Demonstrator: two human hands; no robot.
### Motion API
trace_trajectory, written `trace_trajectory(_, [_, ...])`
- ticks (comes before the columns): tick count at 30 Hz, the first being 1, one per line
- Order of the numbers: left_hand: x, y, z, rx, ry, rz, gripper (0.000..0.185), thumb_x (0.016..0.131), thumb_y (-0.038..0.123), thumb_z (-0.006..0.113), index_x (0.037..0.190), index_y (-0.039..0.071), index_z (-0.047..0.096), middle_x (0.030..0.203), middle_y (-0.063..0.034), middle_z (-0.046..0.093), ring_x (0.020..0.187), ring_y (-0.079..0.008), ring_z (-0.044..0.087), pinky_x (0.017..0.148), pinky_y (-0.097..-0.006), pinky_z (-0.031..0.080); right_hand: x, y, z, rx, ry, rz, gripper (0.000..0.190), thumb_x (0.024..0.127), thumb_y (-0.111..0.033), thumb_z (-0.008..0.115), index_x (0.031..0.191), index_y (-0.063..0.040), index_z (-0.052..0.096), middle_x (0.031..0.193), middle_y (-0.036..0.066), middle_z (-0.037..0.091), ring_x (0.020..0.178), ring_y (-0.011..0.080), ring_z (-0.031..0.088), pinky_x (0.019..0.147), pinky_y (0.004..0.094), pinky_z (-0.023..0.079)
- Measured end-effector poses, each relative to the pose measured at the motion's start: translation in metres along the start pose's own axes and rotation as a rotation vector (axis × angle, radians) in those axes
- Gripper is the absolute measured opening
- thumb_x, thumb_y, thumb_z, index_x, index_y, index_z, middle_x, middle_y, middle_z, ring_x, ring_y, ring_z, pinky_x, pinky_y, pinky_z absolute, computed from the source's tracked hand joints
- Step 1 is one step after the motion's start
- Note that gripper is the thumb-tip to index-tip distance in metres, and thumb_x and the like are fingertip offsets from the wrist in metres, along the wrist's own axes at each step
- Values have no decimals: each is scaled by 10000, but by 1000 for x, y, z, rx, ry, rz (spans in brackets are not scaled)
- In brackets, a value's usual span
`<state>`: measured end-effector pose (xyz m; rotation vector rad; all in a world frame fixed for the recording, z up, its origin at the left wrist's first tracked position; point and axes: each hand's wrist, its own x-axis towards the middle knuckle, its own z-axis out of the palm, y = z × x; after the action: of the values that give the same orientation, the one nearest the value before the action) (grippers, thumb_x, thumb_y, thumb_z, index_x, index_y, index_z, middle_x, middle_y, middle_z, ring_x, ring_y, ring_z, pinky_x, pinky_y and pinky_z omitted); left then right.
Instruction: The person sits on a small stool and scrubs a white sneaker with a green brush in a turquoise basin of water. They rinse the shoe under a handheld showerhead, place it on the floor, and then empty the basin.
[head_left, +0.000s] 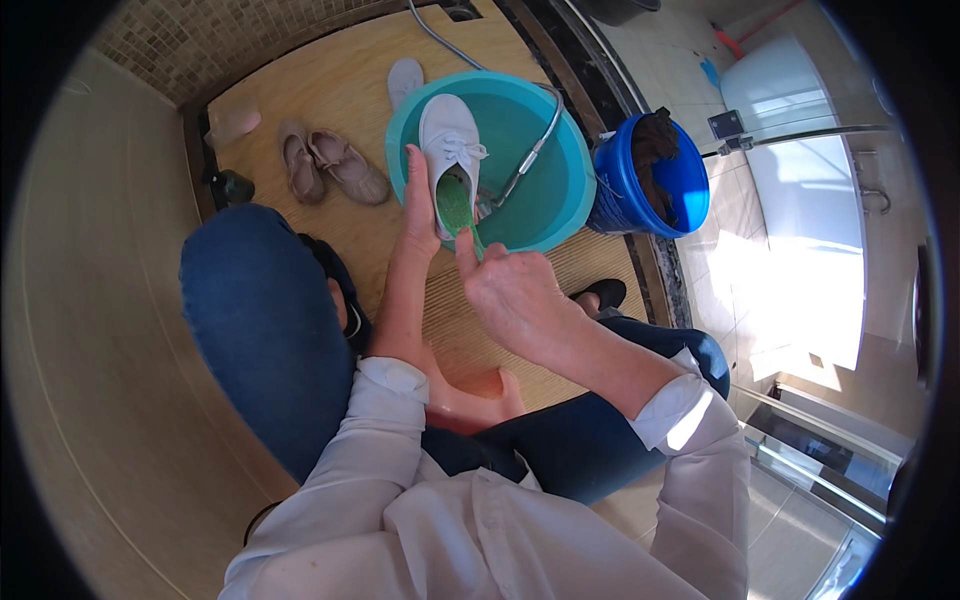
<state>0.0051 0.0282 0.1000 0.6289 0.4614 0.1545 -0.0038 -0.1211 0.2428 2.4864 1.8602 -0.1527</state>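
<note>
Over the left part of a teal plastic basin (577, 172), my left hand (421, 202) holds up a white lace-up canvas shoe (448, 124), thumb along its side, toe pointing away from me. My right hand (510, 289) grips the handle of a green brush (454, 206), whose head lies inside the shoe's opening; its bristles are hidden. A metal shower hose (553, 124) bends over the basin's rim, its end in the basin. Another white shoe (406, 79) rests on the floor behind the basin, partly hidden by it.
A pair of brownish-pink shoes (352, 174) sits left of the basin. A blue bucket (619, 180) with dark cloth stands at its right, by the shower's raised edge. A pinkish stool (465, 409) is between my legs. A dark green object (236, 187) lies near the left wall.
</note>
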Motion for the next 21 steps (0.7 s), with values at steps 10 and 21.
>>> trace_trajectory(10, [-13,-23,38,227,40,78,745,918,677,413,1238,18,545,1124,-59,605,960,-152,590,804,-288,497,22,47,38,-84,47,226,252,762,-41,575,971,84,511,663,155,624,600,281,657,472,369,510])
trace_trajectory(21, [7,1,-4,57,50,143,884,859,801,272,1228,44,542,950,-113,637,736,-228,640,562,-353,550,2,32,-38,319,-255,239,411,840,-76,565,1249,-49,588,844,210,667,793,333,672,663,405,521])
